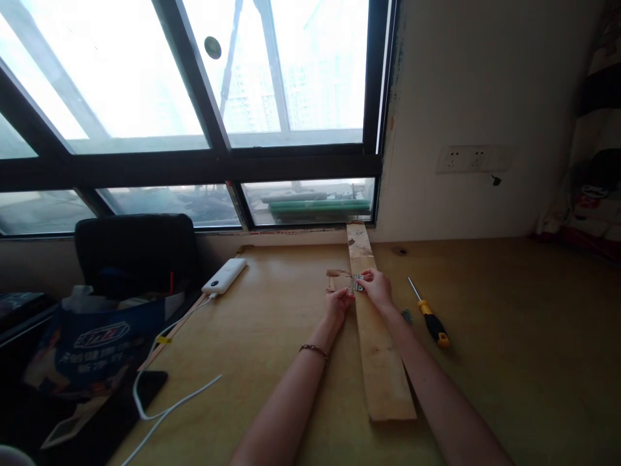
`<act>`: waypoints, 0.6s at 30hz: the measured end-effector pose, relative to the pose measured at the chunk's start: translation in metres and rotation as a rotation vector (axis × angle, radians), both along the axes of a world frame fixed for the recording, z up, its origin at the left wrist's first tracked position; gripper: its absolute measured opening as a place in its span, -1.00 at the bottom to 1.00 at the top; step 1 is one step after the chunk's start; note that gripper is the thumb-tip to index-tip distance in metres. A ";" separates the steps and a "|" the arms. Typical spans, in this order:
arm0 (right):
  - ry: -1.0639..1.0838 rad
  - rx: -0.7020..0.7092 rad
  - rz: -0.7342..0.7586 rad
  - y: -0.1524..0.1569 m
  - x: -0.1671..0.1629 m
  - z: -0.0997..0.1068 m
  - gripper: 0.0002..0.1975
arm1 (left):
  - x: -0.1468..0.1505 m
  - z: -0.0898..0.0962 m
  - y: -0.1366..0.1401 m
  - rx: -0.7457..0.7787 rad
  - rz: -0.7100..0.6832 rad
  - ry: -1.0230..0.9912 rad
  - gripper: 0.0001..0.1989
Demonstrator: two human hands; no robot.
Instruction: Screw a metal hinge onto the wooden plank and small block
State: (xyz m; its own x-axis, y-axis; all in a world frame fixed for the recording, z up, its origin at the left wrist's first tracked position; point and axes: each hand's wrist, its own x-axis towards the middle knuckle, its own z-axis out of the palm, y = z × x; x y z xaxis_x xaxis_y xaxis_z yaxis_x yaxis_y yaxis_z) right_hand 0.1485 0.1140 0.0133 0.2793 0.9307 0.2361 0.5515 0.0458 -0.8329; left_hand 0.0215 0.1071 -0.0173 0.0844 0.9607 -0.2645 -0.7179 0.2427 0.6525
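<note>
Metal plate is pinched by the right hand on the board — for steadiness, probably; left hand at board's left edge — grip can't be told.

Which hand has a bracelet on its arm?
The left hand: a dark bracelet circles its forearm. The right hand, touching the metal piece on the board, has a bare arm.

The right hand partly hides a metal plate; at eight o'clock, a pale rim (beats me whose) is cut off.
</note>
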 end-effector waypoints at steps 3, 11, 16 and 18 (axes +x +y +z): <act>-0.136 0.011 -0.014 -0.005 -0.004 0.002 -0.82 | 0.000 0.001 -0.001 0.022 -0.013 -0.005 -0.87; -0.333 0.039 -0.114 -0.011 -0.011 0.005 -0.75 | -0.002 0.003 -0.002 -0.013 0.004 -0.043 -0.97; -0.398 0.019 -0.139 -0.012 -0.013 0.007 -0.72 | 0.000 0.003 -0.002 0.003 -0.004 0.046 -0.75; -0.415 0.016 -0.148 -0.012 -0.014 0.007 -0.72 | 0.001 0.001 -0.001 0.021 -0.011 0.071 -0.71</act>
State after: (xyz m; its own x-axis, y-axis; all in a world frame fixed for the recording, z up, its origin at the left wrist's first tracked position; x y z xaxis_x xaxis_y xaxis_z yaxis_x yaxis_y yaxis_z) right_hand 0.1345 0.1016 0.0202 0.2879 0.8831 0.3704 0.8409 -0.0481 -0.5391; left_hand 0.0223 0.1062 -0.0160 0.0772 0.9651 -0.2501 -0.6671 0.2364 0.7064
